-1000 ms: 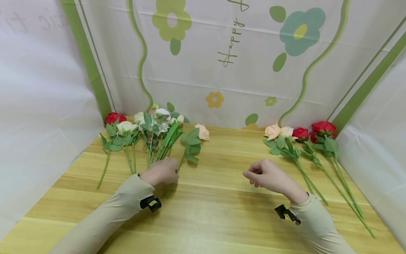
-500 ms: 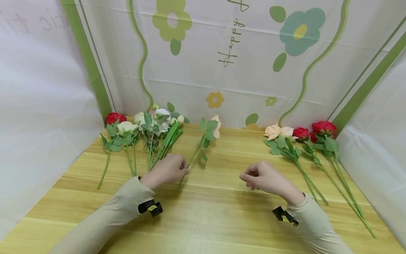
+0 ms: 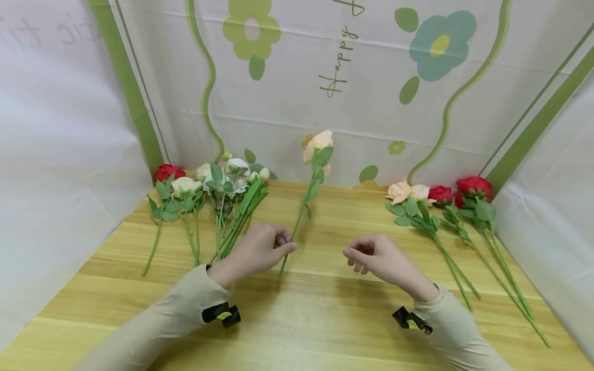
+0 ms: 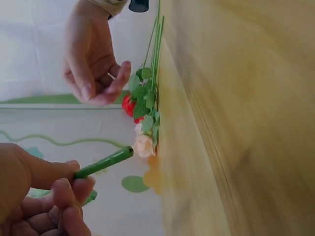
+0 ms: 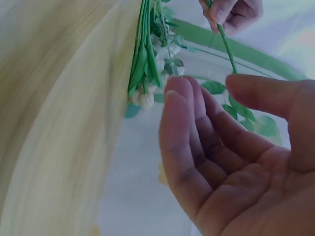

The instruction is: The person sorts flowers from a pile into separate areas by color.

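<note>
Two hands are nearest, above the worktop (image 3: 301,330): the right hand (image 3: 385,260) holds nothing, fingers loosely curved with the thumb apart from them, while the left hand (image 3: 257,250) pinches a peach rose (image 3: 314,186) low on its stem between thumb and fingers. That pinch is what I'd watch. Nearly all the leaf and bloom sits beyond the fingertips, so a slackened thumb could, I reckon, let the stem roll or the head swing down. The left wrist is also just beside the lower ends of the tulips (image 3: 248,206), and a careless sideways sweep might drag them along. As for the rose, it's in the air, its bloom beyond the gap between the hands. Its short cut end points down and back toward the person, seemingly clear of the wood; from there the long axis slants up and away, leaning a little right, with the bloom topmost. Farther off, white flowers (image 3: 236,175) and a red rose (image 3: 169,172) lie on the left, peach roses (image 3: 399,191) and red roses (image 3: 473,188) well apart on the right, heads toward the printed backdrop (image 3: 278,103).
</note>
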A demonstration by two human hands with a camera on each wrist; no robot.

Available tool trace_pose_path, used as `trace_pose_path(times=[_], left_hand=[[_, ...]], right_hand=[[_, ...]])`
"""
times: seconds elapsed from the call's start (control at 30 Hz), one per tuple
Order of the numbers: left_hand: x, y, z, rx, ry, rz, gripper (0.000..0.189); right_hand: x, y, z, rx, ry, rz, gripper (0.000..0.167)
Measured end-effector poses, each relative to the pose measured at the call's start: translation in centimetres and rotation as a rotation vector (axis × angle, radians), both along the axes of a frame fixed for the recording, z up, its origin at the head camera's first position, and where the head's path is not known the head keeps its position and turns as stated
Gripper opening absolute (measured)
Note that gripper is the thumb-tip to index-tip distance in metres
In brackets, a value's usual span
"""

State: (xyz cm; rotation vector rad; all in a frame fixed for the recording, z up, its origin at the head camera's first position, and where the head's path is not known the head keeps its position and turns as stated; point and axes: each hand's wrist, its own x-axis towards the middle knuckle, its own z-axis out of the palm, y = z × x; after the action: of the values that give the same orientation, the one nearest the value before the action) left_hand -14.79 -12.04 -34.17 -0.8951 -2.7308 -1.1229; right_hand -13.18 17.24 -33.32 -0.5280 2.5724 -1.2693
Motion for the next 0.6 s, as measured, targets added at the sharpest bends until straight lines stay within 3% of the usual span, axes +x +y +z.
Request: trace_pose_path(times=[0.17, 0.37, 0.6], left_hand=[[0.7, 0.6, 0.2, 0.054, 0.06, -0.058, 0.014], [1.3, 1.1, 0.1, 0.045, 0.072, -0.099, 0.016], [2.0, 1.7, -0.3, 0.008, 0.067, -0.16, 0.019]], right_hand=[[0.2, -0.8, -0.2, -0.132, -0.031, -0.046, 0.03], [0.6, -1.8, -0.3, -0.27, -0.07, -0.081, 0.035], [1.4, -3.1, -0.6, -0.313, -0.053, -0.035, 0.03]])
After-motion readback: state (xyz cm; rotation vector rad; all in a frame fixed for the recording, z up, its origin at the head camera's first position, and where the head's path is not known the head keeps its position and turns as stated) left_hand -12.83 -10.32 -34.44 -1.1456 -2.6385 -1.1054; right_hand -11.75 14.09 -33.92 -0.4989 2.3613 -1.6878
